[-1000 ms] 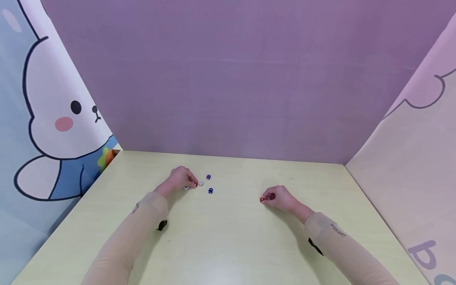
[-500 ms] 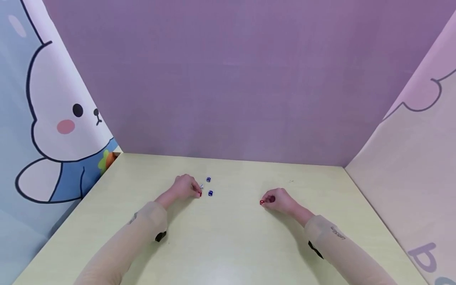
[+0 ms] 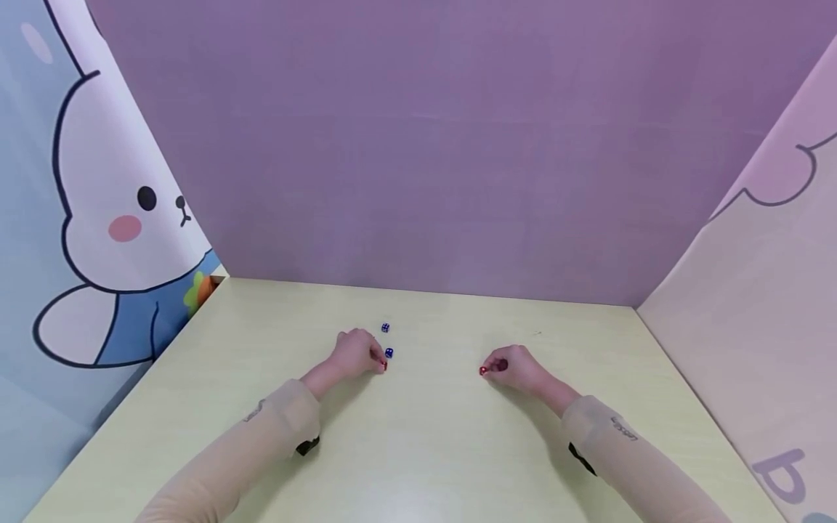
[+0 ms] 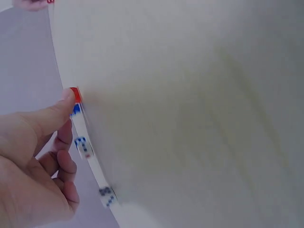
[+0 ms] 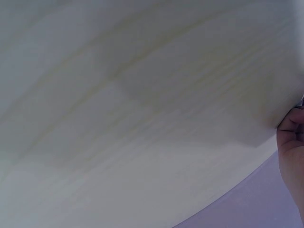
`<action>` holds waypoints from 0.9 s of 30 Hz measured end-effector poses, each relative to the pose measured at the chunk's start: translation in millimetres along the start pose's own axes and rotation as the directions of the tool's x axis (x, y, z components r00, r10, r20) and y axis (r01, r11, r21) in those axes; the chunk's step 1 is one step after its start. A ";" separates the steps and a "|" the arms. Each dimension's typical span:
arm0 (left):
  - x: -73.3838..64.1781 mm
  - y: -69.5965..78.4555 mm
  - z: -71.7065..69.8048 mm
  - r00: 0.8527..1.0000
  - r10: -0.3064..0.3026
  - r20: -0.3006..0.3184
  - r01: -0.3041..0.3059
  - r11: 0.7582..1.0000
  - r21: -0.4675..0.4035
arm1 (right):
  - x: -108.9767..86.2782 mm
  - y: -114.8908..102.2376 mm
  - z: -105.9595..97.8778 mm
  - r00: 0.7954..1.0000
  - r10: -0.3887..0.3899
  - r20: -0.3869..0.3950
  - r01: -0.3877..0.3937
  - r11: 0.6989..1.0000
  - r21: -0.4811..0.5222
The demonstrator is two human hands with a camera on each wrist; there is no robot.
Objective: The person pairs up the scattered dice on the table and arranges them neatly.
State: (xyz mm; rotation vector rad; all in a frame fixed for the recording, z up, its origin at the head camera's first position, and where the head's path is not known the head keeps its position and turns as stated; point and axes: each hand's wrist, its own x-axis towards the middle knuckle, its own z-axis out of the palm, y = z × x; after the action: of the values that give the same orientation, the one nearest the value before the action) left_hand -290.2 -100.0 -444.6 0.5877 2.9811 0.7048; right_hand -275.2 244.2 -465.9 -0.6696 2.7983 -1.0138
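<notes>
My left hand [image 3: 356, 354] pinches a red die [image 3: 384, 366] close to the tabletop, left of the middle. Just behind it lies a blue die [image 3: 389, 353] with white pips, and another blue die [image 3: 386, 327] sits farther back. Two whitish dice, a nearer one [image 4: 84, 147] and a lower one [image 4: 108, 196], show in the left wrist view; the left hand hides them in the head view. To the right, my right hand [image 3: 515, 365] holds a second red die [image 3: 483, 370] at its fingertips. Only part of the right hand [image 5: 292, 152] shows in the right wrist view.
The pale wooden table [image 3: 425, 450] ends at a purple backdrop [image 3: 431, 160]. A rabbit-print panel [image 3: 124, 181] stands on the left and a pale printed panel [image 3: 771, 305] on the right. A tiny mark [image 3: 538, 333] lies on the table behind the right hand.
My left hand has slid right and nearer with its red die, and now covers the white dice in the head view. My right hand stays in place with its red die.
</notes>
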 end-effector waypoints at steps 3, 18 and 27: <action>-2.4 8.9 2.3 1.000 -0.014 0.005 0.014 1.000 -0.028 | 0.8 0.4 0.2 1.000 0.005 0.001 -0.005 1.000 0.006; 1.6 41.3 28.6 0.999 0.031 0.020 -0.029 0.996 -0.087 | 2.1 6.0 3.8 1.000 0.022 0.008 -0.022 0.999 0.024; 23.3 65.9 40.8 0.999 0.015 0.030 -0.013 0.998 -0.064 | 5.0 7.1 1.0 1.000 -0.005 0.014 0.005 1.000 0.004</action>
State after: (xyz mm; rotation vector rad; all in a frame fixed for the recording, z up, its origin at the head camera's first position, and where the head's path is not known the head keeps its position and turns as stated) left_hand -284.1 -19.5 -451.0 0.6111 2.9174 0.7821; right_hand -282.1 246.3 -470.8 -0.6814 2.7830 -1.0112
